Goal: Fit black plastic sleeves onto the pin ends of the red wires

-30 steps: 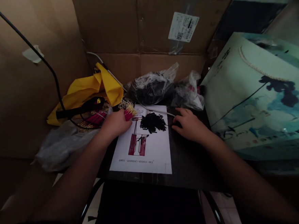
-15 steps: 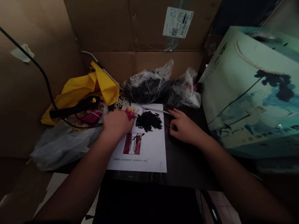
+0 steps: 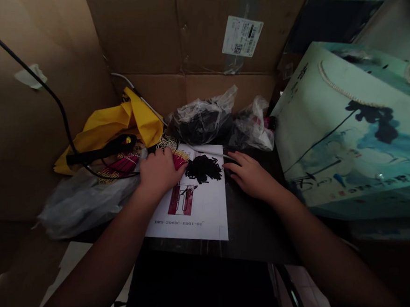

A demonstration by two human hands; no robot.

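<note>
My left hand (image 3: 157,170) is closed around a bundle of dark red wires with yellowish tips (image 3: 180,159), which shows between thumb and fingers. Its fingertips are partly hidden. Just right of the bundle, a heap of short black tube pieces (image 3: 204,168) lies on a printed paper sheet (image 3: 211,214). My right hand (image 3: 248,174) is open, its fingers apart and pointing at the heap from the right. Those fingers are beside the sheet's edge, close to a thin pale grey cable (image 3: 208,152), and nothing shows in them.
Behind the sheet sit two clear plastic bags (image 3: 202,118) with dark contents. A yellow cloth bag (image 3: 111,121), more red wires (image 3: 123,162) and a crumpled plastic bag (image 3: 82,201) lie left. A large paper bag (image 3: 332,134) stands right; cardboard (image 3: 140,27) walls the back.
My right hand's fingers have uncurled and moved slightly left toward the black pieces. My left thumb now stretches out more beside the red wires. The view has tilted up slightly.
</note>
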